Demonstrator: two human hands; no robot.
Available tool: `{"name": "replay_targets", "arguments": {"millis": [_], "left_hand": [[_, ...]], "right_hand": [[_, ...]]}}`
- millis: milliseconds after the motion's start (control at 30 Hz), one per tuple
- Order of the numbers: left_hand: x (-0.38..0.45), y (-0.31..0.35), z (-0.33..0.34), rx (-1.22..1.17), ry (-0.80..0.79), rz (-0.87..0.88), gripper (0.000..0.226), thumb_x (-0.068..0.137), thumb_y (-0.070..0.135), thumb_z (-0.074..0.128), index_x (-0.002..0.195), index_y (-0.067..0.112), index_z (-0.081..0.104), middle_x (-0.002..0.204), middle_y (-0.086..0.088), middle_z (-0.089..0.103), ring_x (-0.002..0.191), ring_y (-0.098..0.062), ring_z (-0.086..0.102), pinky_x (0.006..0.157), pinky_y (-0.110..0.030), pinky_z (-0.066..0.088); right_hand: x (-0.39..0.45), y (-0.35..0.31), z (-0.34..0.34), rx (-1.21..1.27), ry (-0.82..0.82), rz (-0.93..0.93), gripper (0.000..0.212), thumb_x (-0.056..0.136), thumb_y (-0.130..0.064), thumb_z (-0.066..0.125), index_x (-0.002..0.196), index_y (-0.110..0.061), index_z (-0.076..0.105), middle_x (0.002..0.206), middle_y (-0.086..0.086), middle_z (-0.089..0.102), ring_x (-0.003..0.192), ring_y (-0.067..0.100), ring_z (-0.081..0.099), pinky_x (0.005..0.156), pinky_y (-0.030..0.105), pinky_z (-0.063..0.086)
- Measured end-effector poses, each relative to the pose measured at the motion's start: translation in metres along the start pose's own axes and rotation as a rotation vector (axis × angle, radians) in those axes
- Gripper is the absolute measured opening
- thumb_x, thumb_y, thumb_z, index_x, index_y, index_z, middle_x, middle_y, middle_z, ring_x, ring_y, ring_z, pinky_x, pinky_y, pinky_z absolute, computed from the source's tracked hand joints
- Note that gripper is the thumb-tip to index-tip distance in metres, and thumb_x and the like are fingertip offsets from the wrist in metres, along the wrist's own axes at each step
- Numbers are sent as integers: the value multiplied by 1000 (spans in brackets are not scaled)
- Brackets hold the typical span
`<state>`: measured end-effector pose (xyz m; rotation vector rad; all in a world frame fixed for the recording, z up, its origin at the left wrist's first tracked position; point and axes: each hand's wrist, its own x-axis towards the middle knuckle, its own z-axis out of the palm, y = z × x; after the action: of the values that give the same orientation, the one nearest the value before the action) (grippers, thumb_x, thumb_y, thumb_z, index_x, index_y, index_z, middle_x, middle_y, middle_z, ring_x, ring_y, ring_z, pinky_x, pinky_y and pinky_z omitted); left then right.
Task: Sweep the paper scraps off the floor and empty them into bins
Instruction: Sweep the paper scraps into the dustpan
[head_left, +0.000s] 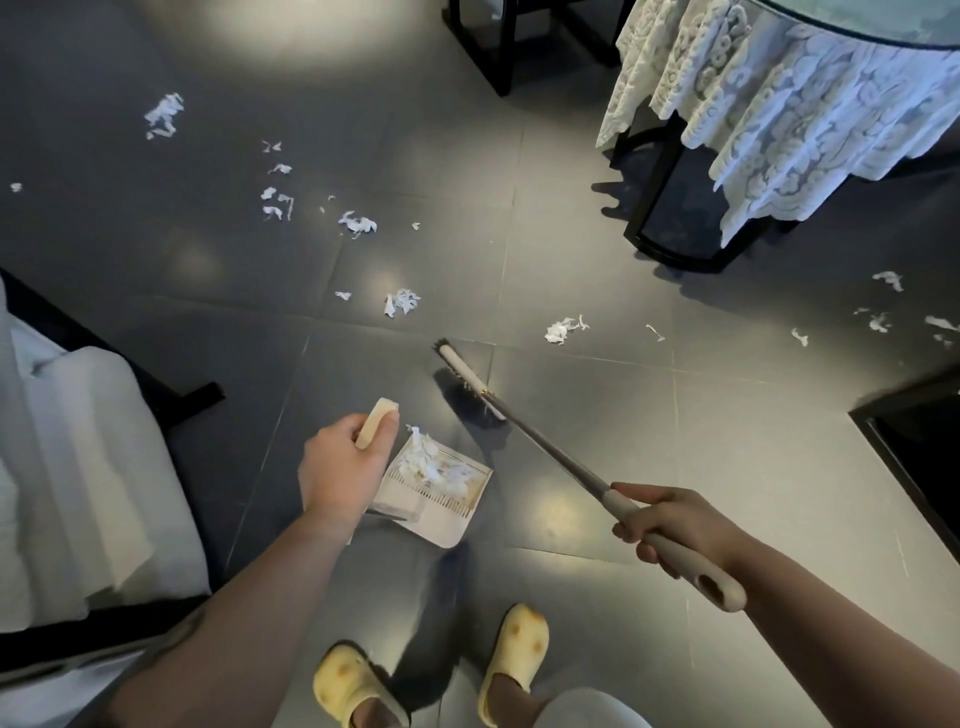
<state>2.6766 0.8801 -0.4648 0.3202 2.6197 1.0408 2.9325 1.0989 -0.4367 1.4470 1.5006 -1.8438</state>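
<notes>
Two hands, one broom, one dustpan, scraps across a dark tile floor.

The left hand grips the dustpan's upright handle; the right hand is curled round the broom's handle, its head on the floor just beyond the pan. One heap of scraps lies in the pan. Roughly a dozen loose clusters dot the floor ahead, left and far right. A lace-draped worktop bounds the upper right, white bedding the left, dark furniture the right; open tiles lie between. Two yellow slippers stand below.
</notes>
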Motion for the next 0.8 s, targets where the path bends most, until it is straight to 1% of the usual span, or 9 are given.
{"name": "replay_targets", "arguments": {"millis": [133, 233, 300, 433, 567, 633, 700, 733, 800], "left_hand": [[-2, -3, -3, 3, -4, -5, 51, 78, 68, 48, 68, 21, 64, 66, 4, 69, 72, -23, 65, 69, -41, 53], [-3, -4, -6, -12, -18, -15, 50, 77, 67, 49, 70, 21, 65, 66, 4, 69, 73, -23, 66, 71, -41, 53], [-3, -6, -9, -23, -36, -16, 50, 78, 67, 49, 70, 20, 65, 66, 3, 69, 73, -22, 66, 71, -41, 53], [-14, -19, -24, -39, -37, -47, 55, 76, 67, 50, 67, 15, 65, 63, 1, 68, 70, -23, 67, 69, -43, 54], [-33, -44, -46, -14, -38, -30, 52, 78, 67, 51, 66, 19, 66, 62, 2, 67, 67, -21, 65, 67, -40, 51], [-38, -53, -57, -22, -57, -21, 46, 84, 63, 59, 68, 21, 68, 63, 3, 68, 67, -21, 66, 65, -39, 50], [-40, -62, -67, -27, -63, -27, 38, 90, 51, 64, 68, 21, 69, 62, 4, 68, 67, -21, 66, 64, -36, 48], [-41, -66, -73, -29, -65, -28, 36, 91, 48, 64, 68, 20, 69, 62, 4, 67, 66, -21, 66, 63, -36, 48], [-42, -76, -83, -20, -79, -24, 38, 90, 47, 64, 66, 19, 69, 60, 2, 67, 63, -22, 65, 62, -38, 49]], "right_hand": [[9, 2, 34, 33, 24, 47, 26, 73, 10, 61, 91, -6, 70, 71, 11, 62, 47, 18, 52, 37, 20, 36], [6, 8, 45, 13, -49, 77, 15, 66, 1, 67, 79, -6, 66, 75, 12, 57, 50, 16, 53, 39, 20, 37], [1, 13, 39, -40, -83, 78, 30, 55, -9, 72, 85, -6, 67, 75, 8, 59, 51, 15, 54, 38, 19, 38], [-13, 25, 27, 0, -148, 79, 54, 57, -7, 68, 112, -5, 66, 73, 7, 61, 49, 16, 53, 36, 19, 39], [-20, 23, 33, -43, -113, 12, 72, 47, -14, 72, 119, -13, 65, 76, 10, 65, 51, 19, 55, 38, 22, 41], [-18, 12, 45, -85, -76, -30, 62, 52, -12, 74, 113, -17, 67, 79, 10, 69, 54, 19, 58, 40, 24, 43], [-16, -4, 65, -94, -54, -74, 34, 65, -2, 73, 96, -17, 70, 85, 12, 68, 53, 19, 58, 40, 24, 43], [-12, -12, 77, -90, -43, -78, 29, 69, 3, 70, 89, -17, 70, 84, 13, 66, 51, 19, 57, 38, 23, 42], [-2, -21, 102, -99, -21, -67, 28, 72, 8, 67, 91, -12, 71, 79, 13, 62, 48, 19, 55, 36, 21, 40]]}}
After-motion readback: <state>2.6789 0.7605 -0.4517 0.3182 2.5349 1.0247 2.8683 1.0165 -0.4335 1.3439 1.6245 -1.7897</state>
